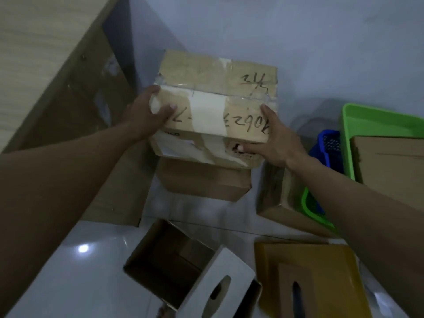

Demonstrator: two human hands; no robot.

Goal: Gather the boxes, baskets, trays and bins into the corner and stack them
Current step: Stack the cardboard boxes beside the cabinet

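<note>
Head: green tray [367, 115] beside taped box [206, 74]

Centre frame, both hands are on the tan, tape-patched cardboard box with black handwriting [215, 106]. The left hand [146, 113] grips its left edge, thumb on top. The right hand [273, 138] clasps the near right corner, thumb on the front face. That box is directly above a smaller plain brown cardboard box [204, 182]; whether they touch is unclear. At right, a blue mesh basket [328, 145] stands beside a green plastic tray [376, 120]. Bottom centre, an open brown carton [165, 255] touches a white tissue box [220, 288].
</note>
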